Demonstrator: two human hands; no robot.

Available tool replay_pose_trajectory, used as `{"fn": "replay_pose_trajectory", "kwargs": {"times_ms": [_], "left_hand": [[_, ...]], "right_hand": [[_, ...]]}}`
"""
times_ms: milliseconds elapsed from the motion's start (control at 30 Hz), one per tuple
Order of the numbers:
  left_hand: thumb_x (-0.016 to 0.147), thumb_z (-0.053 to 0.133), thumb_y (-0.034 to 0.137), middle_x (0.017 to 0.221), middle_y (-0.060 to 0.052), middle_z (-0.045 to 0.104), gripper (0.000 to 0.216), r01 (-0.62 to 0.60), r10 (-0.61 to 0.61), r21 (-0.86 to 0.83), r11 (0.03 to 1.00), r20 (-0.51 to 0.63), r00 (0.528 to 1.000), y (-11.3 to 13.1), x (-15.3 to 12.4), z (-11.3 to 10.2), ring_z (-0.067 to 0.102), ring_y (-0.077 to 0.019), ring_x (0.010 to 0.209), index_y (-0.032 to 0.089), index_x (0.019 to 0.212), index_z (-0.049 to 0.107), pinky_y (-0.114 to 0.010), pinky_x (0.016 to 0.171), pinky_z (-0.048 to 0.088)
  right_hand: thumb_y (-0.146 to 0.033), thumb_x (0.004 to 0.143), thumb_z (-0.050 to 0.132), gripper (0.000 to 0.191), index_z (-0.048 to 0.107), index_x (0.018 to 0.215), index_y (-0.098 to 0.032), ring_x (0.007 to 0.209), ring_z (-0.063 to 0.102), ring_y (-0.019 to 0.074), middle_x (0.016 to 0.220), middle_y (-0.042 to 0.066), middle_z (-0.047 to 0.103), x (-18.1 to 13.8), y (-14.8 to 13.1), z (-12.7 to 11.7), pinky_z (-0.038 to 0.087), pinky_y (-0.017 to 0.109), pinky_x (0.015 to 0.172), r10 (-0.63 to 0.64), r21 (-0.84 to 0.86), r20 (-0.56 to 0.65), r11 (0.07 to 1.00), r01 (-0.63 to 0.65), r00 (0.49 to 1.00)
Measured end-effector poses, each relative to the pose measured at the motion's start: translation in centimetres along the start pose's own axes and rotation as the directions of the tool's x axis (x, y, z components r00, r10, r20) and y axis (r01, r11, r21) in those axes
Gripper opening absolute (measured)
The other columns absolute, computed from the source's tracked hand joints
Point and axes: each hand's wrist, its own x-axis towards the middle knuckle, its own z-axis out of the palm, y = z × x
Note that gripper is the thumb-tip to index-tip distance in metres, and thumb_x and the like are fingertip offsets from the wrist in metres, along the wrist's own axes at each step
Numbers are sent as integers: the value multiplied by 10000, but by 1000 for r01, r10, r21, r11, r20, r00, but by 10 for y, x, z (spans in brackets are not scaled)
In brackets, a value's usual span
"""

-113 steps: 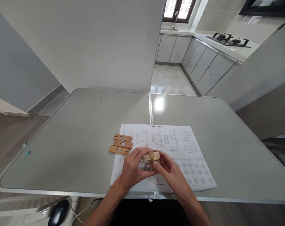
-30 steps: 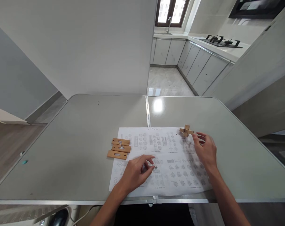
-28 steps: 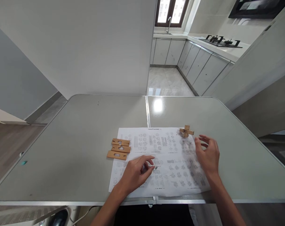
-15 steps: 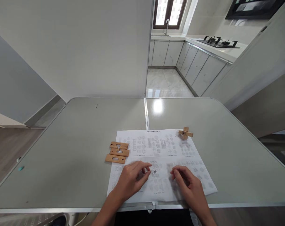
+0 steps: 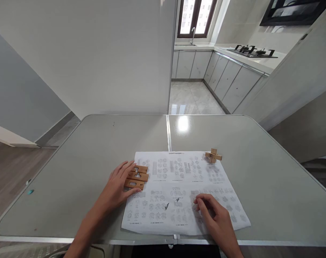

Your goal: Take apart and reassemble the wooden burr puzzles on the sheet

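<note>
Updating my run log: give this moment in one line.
left hand: on flat wooden pieces | right hand: on printed sheet | wooden cross: apart, untouched

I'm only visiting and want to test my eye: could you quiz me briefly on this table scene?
1. Where does the wooden cross stand?
2. True or false: the right hand holds the wooden cross.
3. The left hand touches: A) the tap B) the flat wooden pieces C) the wooden cross.
Key: 1. At the far right corner of the printed sheet. 2. False; it rests on the sheet. 3. B.
</note>
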Motion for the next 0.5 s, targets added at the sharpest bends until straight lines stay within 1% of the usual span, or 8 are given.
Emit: {"fn": "replay_pose_trajectory", "kwargs": {"times_ms": [67,167,233,367,500], "left_hand": [[865,819,471,1596,-131,541,877,-6,6,-6,1000,28,1000,-10,1,-2,474,-394,1491,303,1610,388,-596,1167,467],[859,818,484,1506,-144,618,808,-32,32,-28,999,5,999,-17,1,-3,610,-389,1353,294,1560,464,-577,1096,532],[862,814,491,1449,-141,653,752,-38,38,-40,998,-19,999,-15,1,-2,654,-372,1280,291,1518,505,-569,1056,558],[844,838,503,1396,-122,664,728,-38,38,-49,998,-17,999,4,4,4,659,-347,1246,284,1470,536,-528,1015,582],[812,875,496,1364,-118,669,733,-77,75,-57,995,-38,996,30,11,16,661,-341,1221,275,1434,556,-523,1029,565]], "right_hand": [[-602,1005,585,394,731,954,-240,781,735,256,866,73,769,0,1,0,610,343,744,4,1,9,1000,-4,1000],[-601,1009,579,392,726,962,-240,792,733,255,875,73,767,-1,1,0,604,341,756,10,13,12,1000,-10,1000],[-597,1011,577,389,722,963,-239,792,731,251,878,70,767,-1,1,1,599,335,756,13,25,16,1000,-13,1000],[-602,1012,570,397,724,944,-242,777,730,246,865,62,764,0,-2,2,589,328,740,16,45,-8,999,-16,1000],[-600,997,596,399,741,940,-232,756,736,250,851,73,773,2,-1,0,602,326,713,-9,47,7,999,9,1000]]}}
